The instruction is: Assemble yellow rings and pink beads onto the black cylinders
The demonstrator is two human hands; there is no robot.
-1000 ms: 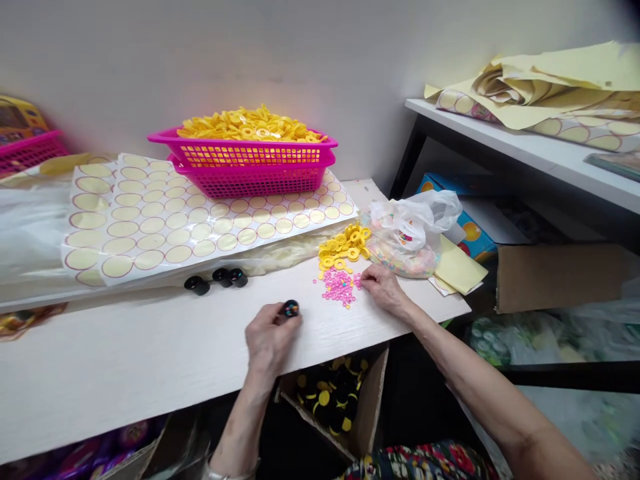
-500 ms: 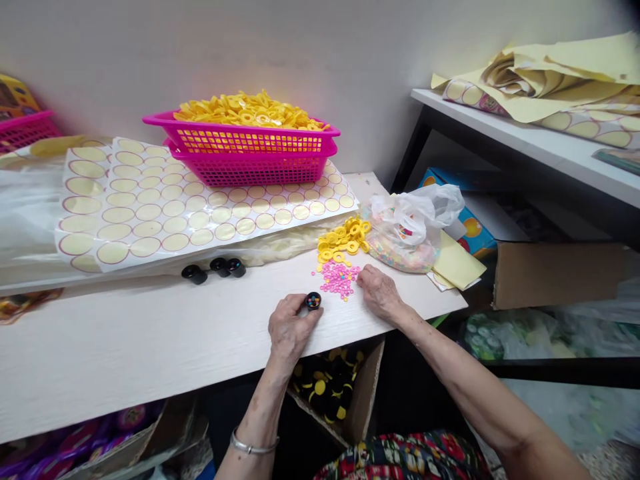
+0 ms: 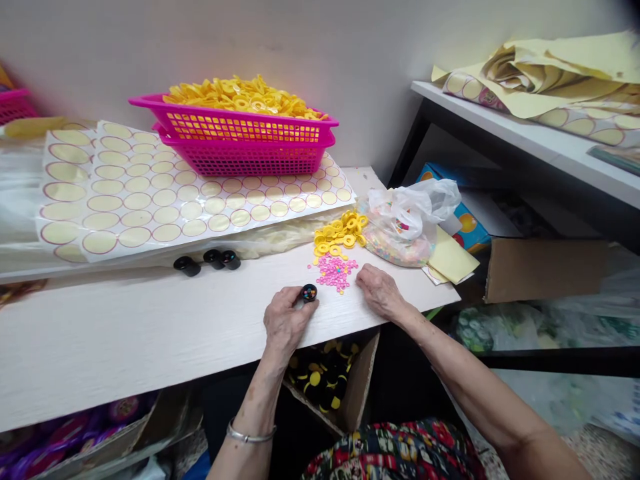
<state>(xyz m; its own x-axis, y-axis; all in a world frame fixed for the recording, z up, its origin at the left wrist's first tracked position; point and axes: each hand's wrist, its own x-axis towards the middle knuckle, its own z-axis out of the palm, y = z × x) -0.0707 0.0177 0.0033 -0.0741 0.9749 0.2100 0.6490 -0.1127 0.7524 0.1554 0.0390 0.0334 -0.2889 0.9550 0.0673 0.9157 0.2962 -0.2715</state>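
Between the thumb and fingers of my left hand point(image 3: 287, 320) is a small round black cup point(image 3: 309, 293), upright on the table, with coloured bits showing inside. My right hand point(image 3: 380, 291) rests at the right edge of a loose heap of tiny pink beads point(image 3: 336, 272). Its fingers are curled together, and whatever they pinch is hidden. Behind the beads lies a pile of yellow plastic rings point(image 3: 341, 232). Several more black cups point(image 3: 214, 259) stand in a group to the left, against the sheets.
Pink baskets point(image 3: 250, 155) full of yellow parts sit on sticker sheets point(image 3: 165, 207) at the back. A white plastic bag point(image 3: 400, 230) of pastel beads lies right of the rings. Below the table edge is a cardboard box point(image 3: 361, 380) of black and yellow pieces. A shelf point(image 3: 520, 133) overhangs the right.
The whole view has shifted slightly, so everything sits a little higher and further left. My hands keep nearly the same places beside the cup and the pink beads.
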